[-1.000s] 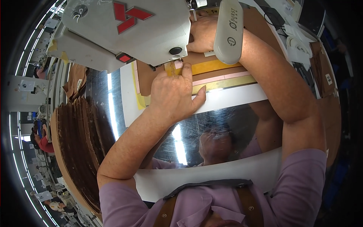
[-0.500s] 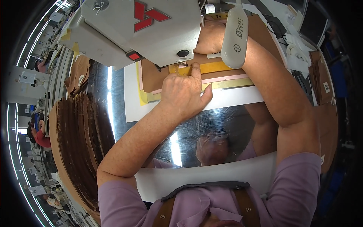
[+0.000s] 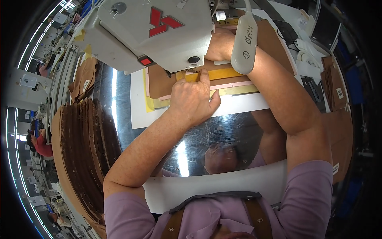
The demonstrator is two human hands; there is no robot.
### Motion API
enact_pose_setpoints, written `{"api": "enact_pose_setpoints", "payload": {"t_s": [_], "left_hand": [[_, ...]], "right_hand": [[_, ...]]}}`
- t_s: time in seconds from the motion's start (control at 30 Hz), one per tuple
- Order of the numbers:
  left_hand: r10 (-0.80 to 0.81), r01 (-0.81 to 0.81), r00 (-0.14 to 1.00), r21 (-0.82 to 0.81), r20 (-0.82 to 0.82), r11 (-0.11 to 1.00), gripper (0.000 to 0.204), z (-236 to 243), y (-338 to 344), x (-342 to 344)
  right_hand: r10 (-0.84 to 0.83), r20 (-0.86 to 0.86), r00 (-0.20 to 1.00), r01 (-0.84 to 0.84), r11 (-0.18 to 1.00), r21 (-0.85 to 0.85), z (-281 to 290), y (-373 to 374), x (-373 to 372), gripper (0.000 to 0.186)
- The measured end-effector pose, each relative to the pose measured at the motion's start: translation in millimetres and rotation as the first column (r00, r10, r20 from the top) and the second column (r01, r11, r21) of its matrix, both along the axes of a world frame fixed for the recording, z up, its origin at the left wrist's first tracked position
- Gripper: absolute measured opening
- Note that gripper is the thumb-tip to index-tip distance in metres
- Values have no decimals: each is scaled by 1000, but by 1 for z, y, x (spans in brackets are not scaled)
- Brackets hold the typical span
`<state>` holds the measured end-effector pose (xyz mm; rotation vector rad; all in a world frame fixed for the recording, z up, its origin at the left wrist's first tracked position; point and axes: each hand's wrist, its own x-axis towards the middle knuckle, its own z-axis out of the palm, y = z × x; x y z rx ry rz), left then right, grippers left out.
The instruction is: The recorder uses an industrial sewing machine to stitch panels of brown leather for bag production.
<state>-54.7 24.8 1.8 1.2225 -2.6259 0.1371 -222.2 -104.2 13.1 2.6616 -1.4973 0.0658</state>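
My left hand (image 3: pixel 191 97) lies palm down on a brown leather-like panel (image 3: pixel 160 81), index finger stretched out and thumb apart. Its fingertips touch a yellow strip (image 3: pixel 225 73) on the panel, beside the needle area of a white sewing machine (image 3: pixel 159 42). Beneath the panel show pink and pale yellow edges and a white sheet (image 3: pixel 139 107). My right hand (image 3: pixel 220 44) reaches over the far part of the panel, beside the machine head. Its fingers are mostly hidden behind the head, and a white hanging lamp (image 3: pixel 244 46) covers part of the wrist.
Shiny metal tabletop (image 3: pixel 223 131) spreads in front of me. A stack of brown panels (image 3: pixel 81 155) stands at left, with folded brown pieces (image 3: pixel 84 79) behind it. At right lie more brown panels (image 3: pixel 336 135), white cords (image 3: pixel 310 59) and a dark screen (image 3: pixel 326 28).
The view has shifted slightly, so the machine appears a little lower and further right. Both hands keep nearly the same place on the panel; my right forearm sits slightly further left.
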Motion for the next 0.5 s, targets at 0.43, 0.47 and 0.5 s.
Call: {"api": "enact_pose_setpoints", "payload": {"t_s": [0.43, 0.47, 0.5], "left_hand": [[20, -18, 999, 37, -38, 999, 62, 9, 23, 24], [6, -5, 999, 19, -45, 1000, 62, 10, 27, 33], [-4, 5, 1000, 37, -13, 999, 62, 11, 30, 41]], "right_hand": [[-29, 264, 964, -17, 985, 171, 2, 21, -11, 47], [-31, 8, 999, 30, 991, 129, 17, 31, -3, 45], [-96, 95, 991, 73, 972, 223, 42, 52, 9, 42]]}}
